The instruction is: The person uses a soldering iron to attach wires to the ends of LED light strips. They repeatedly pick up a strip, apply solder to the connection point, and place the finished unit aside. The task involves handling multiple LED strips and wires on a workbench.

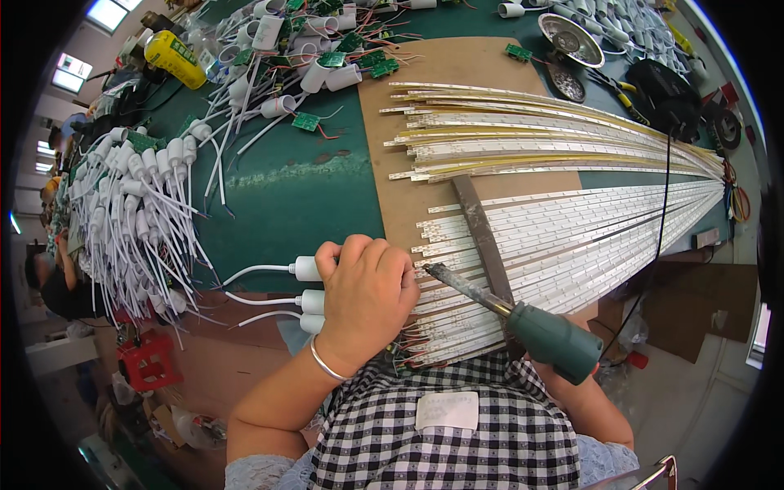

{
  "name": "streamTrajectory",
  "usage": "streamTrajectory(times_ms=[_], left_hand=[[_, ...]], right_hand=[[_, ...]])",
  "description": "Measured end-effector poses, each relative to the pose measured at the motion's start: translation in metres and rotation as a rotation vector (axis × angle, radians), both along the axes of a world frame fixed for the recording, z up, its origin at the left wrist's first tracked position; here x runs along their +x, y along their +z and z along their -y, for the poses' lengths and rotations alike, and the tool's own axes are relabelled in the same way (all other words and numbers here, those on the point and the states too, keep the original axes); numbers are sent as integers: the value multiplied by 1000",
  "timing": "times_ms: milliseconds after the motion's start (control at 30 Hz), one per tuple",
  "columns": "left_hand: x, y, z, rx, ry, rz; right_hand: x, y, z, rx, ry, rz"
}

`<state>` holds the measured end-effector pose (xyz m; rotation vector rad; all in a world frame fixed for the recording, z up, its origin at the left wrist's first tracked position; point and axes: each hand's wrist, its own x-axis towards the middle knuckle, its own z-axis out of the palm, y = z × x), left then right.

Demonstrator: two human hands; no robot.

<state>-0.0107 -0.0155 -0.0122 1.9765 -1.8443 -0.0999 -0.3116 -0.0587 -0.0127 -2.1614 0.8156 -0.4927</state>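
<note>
Green soldering iron (551, 339) diagonal, tip (433, 272) forward-left, in right fingers (550, 378); left fingers (382, 253), hold unclear

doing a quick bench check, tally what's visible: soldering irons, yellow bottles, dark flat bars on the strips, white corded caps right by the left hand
Soldering iron: 1
Yellow bottle: 1
Dark flat bar: 1
White corded caps by the left hand: 3
Total: 6

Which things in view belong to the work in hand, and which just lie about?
Likely in the job:
soldering iron
white strips
bar across them
three corded white caps by the left hand

Likely just lying about:
yellow bottle
pliers
red stool
</note>
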Motion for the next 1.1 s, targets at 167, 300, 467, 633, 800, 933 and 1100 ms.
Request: streamTrajectory(times_ms=[167, 300, 467, 633, 800, 933, 1100], left_hand=[[1, 1, 1, -1, -5, -4], [1, 2, 2, -5, -4, -10], [2, 4, 2, 29, -12, 1], [3, 1, 2, -6, -12, -16], [2, 2, 3, 10, -12, -18], [2, 3, 4, 6, -10, -14], [2, 3, 4, 21, -6, -10]], right_hand=[[9, 10, 7, 19, 48, 3], [10, 8, 8, 36, 57, -5], [14, 12, 11, 31, 83, -33], [15, 14, 9, 14, 84, -82], [17, 15, 10, 2, 52, -29], [9, 14, 3, 204, -121, -53], [0, 3, -7, 227, -160, 0]])
